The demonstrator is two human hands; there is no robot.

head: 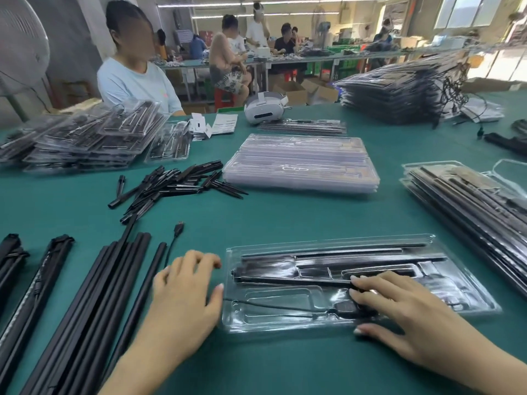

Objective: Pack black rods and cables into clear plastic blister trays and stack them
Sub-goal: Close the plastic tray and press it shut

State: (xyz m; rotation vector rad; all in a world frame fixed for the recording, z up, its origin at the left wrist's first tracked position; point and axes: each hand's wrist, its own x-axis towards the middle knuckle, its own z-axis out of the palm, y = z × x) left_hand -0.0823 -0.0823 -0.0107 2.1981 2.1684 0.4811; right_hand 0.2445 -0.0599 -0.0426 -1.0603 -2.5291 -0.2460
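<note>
A clear blister tray point(467, 283) lies on the green table in front of me, with black rods point(285, 278) seated in its long slots. A thin black cable point(271, 305) runs across its lower compartment to a small black block. My right hand point(399, 306) lies flat on the tray, fingers straight, pressing the cable end and a rod. My left hand point(185, 286) rests on the table just left of the tray, fingers loosely bent, thumb touching the tray's edge. Long black rods point(94, 295) lie at the left.
A pile of short black rods point(176, 183) lies beyond my left hand. Empty clear trays point(302, 163) are stacked mid-table. Packed trays are stacked at right point(470, 201), far right point(399, 89) and far left point(85, 138). A white headset point(265, 108) and a seated person point(134, 78) are opposite.
</note>
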